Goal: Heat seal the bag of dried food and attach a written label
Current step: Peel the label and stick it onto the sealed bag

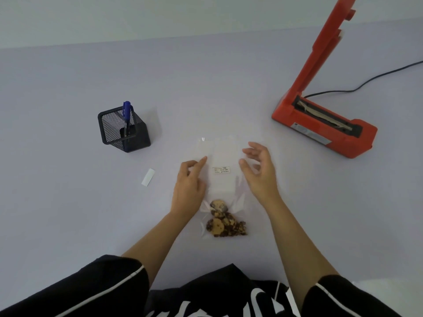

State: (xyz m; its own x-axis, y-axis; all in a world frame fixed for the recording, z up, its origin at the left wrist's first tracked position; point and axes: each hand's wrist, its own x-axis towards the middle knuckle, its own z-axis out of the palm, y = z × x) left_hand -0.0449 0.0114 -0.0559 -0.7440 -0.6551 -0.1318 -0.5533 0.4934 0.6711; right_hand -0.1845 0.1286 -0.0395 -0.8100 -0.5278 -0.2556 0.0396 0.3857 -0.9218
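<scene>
The bag [223,177] is lying flat between the hands, its label [221,170] facing up, the left hand [188,181] resting fingertips on its edge, seemingly steadying it, and the right hand [259,170] hovering open, gripping nothing.

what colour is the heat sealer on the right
Orange-red heat sealer, its arm raised; seen in the head view.
</scene>
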